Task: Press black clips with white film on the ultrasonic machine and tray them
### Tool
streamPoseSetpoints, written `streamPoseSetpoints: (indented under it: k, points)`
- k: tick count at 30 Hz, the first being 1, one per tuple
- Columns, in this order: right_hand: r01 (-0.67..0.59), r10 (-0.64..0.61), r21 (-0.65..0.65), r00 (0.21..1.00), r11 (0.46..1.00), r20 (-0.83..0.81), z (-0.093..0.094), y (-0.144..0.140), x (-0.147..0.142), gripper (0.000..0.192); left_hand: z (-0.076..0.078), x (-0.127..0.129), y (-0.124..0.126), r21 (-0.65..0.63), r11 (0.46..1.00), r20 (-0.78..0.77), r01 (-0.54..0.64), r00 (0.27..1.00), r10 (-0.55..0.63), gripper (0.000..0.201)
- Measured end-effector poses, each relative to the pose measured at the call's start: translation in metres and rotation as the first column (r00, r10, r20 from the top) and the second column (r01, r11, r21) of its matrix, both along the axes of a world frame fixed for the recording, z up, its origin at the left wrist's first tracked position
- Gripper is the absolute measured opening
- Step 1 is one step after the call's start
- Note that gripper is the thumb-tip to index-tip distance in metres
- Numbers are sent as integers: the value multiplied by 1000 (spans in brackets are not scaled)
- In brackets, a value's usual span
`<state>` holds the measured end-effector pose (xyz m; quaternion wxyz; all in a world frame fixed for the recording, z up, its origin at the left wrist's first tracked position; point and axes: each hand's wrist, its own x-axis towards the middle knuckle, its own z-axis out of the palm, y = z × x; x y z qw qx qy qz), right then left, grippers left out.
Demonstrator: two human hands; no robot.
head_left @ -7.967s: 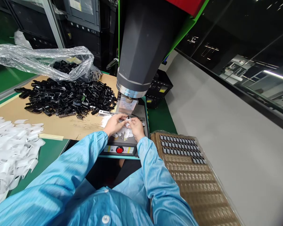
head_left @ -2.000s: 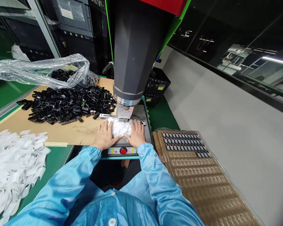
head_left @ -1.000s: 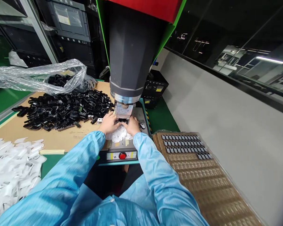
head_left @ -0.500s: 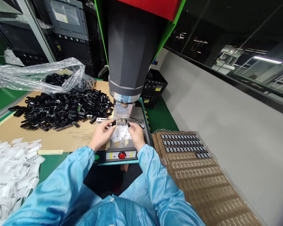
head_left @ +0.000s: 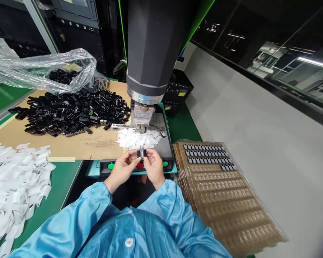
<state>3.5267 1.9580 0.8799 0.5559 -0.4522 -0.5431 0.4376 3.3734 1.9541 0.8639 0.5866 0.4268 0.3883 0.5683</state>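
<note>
My left hand pinches a small black plastic part between thumb and fingers. A second small black plastic part sits in the closed fingertips of my right hand. The two parts are side by side, with something pale between them that is too small to make out. Both hands are over the front edge of the machine base, above the red button. Just beyond them, a heap of white plastic pieces lies on the base below the machine's fixture.
The machine's dark column stands straight ahead. Black parts are piled on cardboard at left, behind white pieces. A clear plastic bag lies behind. At right, stacked trays hold rows of finished-looking parts. Green buttons flank the red one.
Both hands have drawn back toward me from the fixture and come together, bringing the two black parts side by side. The white heap is now uncovered, and the view has tilted down slightly.
</note>
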Motion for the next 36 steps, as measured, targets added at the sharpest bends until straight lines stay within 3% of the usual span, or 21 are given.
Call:
streamPoseSetpoints:
  k: [5, 8, 15, 19, 27, 31, 34, 36]
  points:
    - [-5, 5, -5, 1000, 1000, 7, -2, -2, -2, 34, 6, 0, -2, -35, 999, 57, -3, 998, 5, 46]
    - [-17, 14, -34, 996, 999, -86, 1, -3, -4, 36, 14, -3, -1, -89, 996, 151, -8, 988, 22, 41]
    - [-77, -6, -196, 921, 978, -390, 16, -5, -1, 35, 22, -15, -1, -247, 939, 492, 239, 866, -91, 40]
    - [-176, 34, -229, 856, 957, -516, 23, -8, -3, 37, 22, -15, -3, -250, 923, 537, 291, 835, -118, 39]
    - [-209, 53, -247, 853, 946, -520, 22, -8, -5, 33, 25, -13, -5, -252, 920, 534, 299, 836, -126, 45]
    - [-164, 76, -209, 924, 964, -376, 15, -7, -3, 32, 25, -16, -8, -289, 917, 461, 274, 880, -118, 48]
    - [-89, 96, -125, 994, 988, 52, 14, -16, -1, 33, 19, -15, -13, -298, 934, 339, 195, 937, -88, 42]
    - [-78, 101, -78, 925, 994, 366, 16, -22, 0, 40, 11, -13, -16, -268, 950, 247, 161, 964, -94, 37]
